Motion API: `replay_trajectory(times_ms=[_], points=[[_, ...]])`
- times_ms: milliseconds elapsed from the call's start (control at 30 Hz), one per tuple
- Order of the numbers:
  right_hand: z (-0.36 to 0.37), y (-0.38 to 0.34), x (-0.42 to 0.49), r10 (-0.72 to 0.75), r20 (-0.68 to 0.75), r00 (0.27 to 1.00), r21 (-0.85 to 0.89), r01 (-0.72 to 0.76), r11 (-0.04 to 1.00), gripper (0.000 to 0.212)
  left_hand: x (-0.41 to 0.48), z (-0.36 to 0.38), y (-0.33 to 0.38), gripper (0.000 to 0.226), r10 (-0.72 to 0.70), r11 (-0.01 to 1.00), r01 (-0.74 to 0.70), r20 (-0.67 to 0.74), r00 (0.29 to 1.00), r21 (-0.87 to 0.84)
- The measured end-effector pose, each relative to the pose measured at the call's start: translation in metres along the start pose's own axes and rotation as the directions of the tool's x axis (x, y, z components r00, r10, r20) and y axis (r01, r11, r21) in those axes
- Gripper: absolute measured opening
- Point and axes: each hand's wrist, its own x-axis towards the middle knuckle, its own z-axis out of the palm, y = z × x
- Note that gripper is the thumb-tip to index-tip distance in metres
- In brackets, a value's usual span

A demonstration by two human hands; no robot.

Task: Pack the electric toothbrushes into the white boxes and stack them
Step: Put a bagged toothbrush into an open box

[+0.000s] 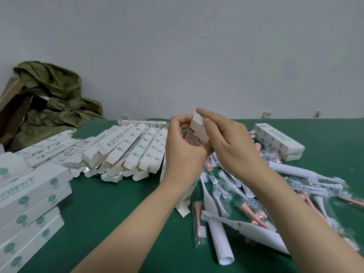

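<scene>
I hold one white box [195, 134] upright above the green table [118, 203]. My left hand [183, 146] grips its body from the left. My right hand [226, 140] pinches the flap at its top end. Loose white electric toothbrushes [252, 231] and bagged pink and white brush heads [254, 211] lie in a heap at the right. Several open, unfilled boxes [136, 152] lean in a row at the back centre. A stack of closed boxes [33, 201] rises at the left edge. Two more closed boxes [279, 142] are stacked at the back right.
A crumpled olive-green bag [51, 99] over a cardboard carton [11, 107] sits at the back left. Another open box [187, 196] lies under my left forearm. A grey wall with sockets runs behind the table.
</scene>
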Motion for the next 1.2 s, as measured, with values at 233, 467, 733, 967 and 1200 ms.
replay_trajectory(times_ms=[233, 467, 733, 967, 1200], points=[[0.012, 0.004, -0.003, -0.127, 0.074, 0.989, -0.134, 0.136, 0.982, 0.038, 0.0, -0.002, -0.001, 0.036, 0.002, 1.0, -0.003, -0.027, 1.0, -0.011], [0.004, -0.003, -0.003, 0.009, 0.124, 0.992, 0.223, -0.037, 0.974, 0.056, -0.004, -0.006, 0.0, 0.051, 0.139, 0.972, -0.142, 0.029, 0.99, 0.185], [0.003, 0.023, 0.007, 0.419, 0.094, 0.903, 0.124, -0.428, 0.895, 0.031, 0.004, -0.013, -0.002, 0.027, 0.168, 0.947, -0.162, 0.002, 0.986, 0.276], [0.022, 0.051, -0.007, 0.413, 0.632, 0.655, -0.217, -0.362, 0.907, 0.056, 0.013, -0.025, -0.004, 0.033, 0.167, 0.952, -0.156, -0.02, 0.986, 0.265], [0.041, 0.071, -0.02, 0.405, 0.674, 0.618, -0.296, -0.276, 0.914, 0.04, 0.016, -0.028, -0.006, 0.022, 0.232, 0.954, -0.213, -0.065, 0.971, 0.21]])
